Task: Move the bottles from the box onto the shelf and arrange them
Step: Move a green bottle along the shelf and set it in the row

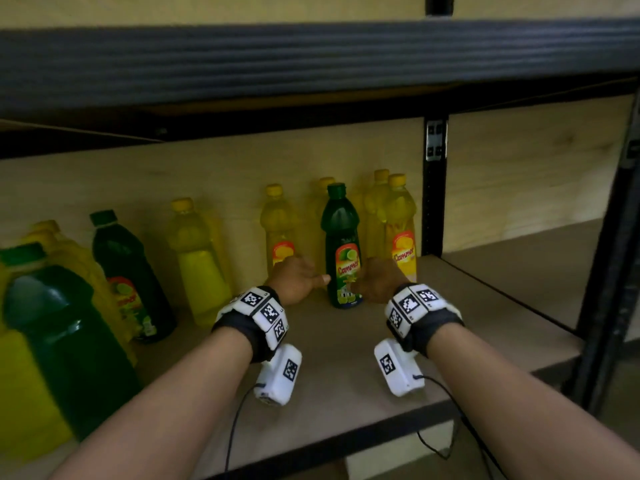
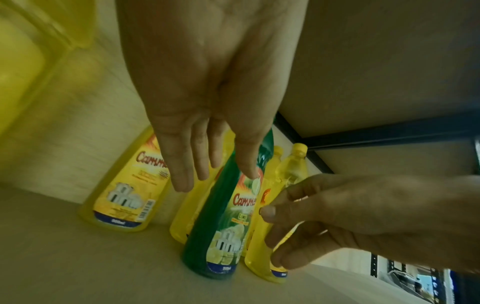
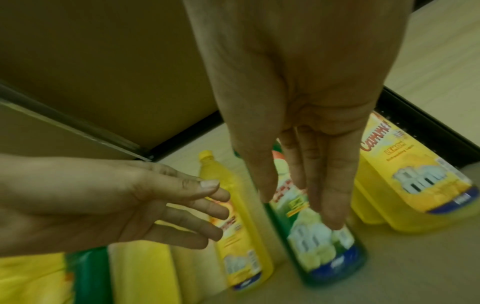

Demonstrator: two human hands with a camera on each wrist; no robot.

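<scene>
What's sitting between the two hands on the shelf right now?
The upright green bottle stands between the left hand and the right hand, clearest in the head view. Neither hand grips it.

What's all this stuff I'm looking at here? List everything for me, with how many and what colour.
Small green bottle: one, green with a green cap, upright on the shelf between the two hands.
Small yellow bottles: at least four, yellow caps, upright near the back wall around the green one.
Mid-sized bottles: one yellow, one green, upright further left.
Large jugs: green and yellow, far left; count unclear.
Shelf: one, pale wood board in a black metal frame.
Wrist cameras: two, white with black-and-white markers, cabled.
Left hand: open, left of the small green bottle.
Right hand: open, right of it.
</scene>
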